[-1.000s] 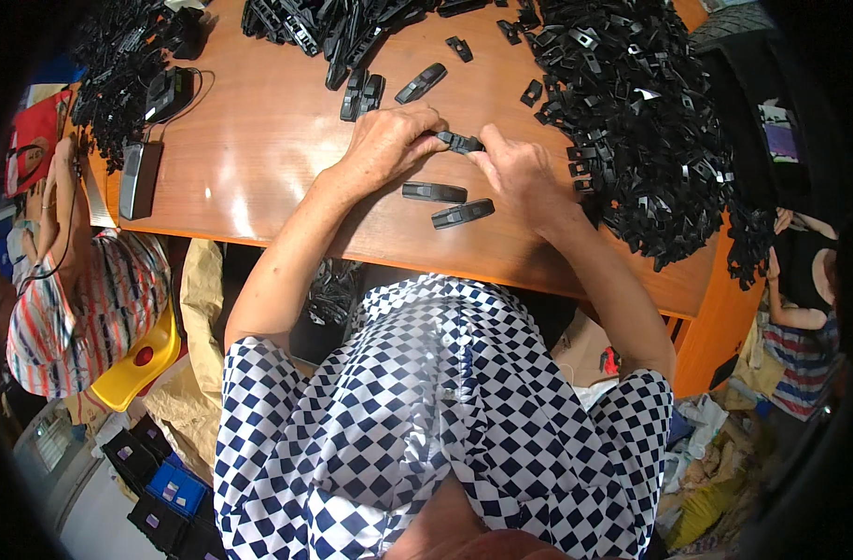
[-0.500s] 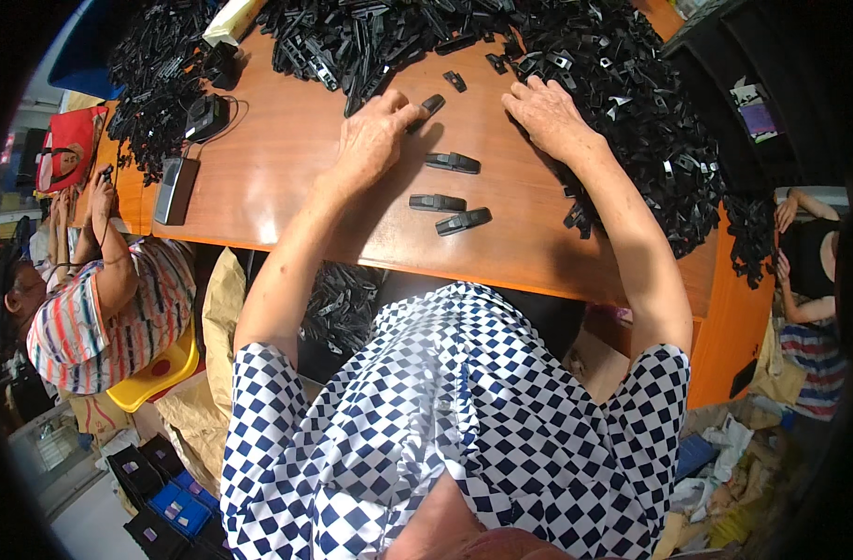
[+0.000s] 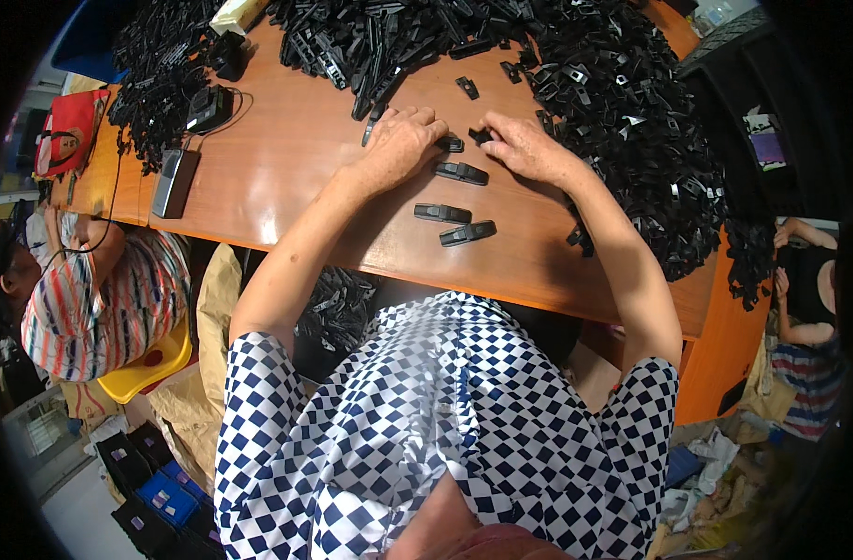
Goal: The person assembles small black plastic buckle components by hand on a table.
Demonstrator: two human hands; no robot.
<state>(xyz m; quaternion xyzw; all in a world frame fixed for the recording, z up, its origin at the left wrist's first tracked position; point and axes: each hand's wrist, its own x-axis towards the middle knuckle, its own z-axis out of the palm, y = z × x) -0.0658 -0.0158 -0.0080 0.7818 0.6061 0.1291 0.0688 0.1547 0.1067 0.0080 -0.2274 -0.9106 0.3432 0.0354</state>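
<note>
My left hand (image 3: 403, 145) is closed at the middle of the table, thumb and fingers on a black plastic clip (image 3: 451, 145). Facing it from the right, my right hand (image 3: 524, 149) pinches a small black plastic part (image 3: 481, 136), a short gap away from that clip. Just nearer to me lies another black clip (image 3: 462, 174) on the wood. Two more finished-looking clips, an upper one (image 3: 442, 213) and a lower one (image 3: 468, 233), rest closer to the table's front edge. A loose small black part (image 3: 468, 88) lies beyond my hands.
Black part heaps cover the table's back (image 3: 352, 42) and right side (image 3: 622, 140). At left stand a grey box-shaped device (image 3: 175, 184) and a black corded device (image 3: 209, 109). One person (image 3: 109, 299) sits at left, another (image 3: 804, 289) at right.
My right hand has come left from the edge of the right heap with a small black part. The left hand has moved slightly nearer me and right, still on its clip.
</note>
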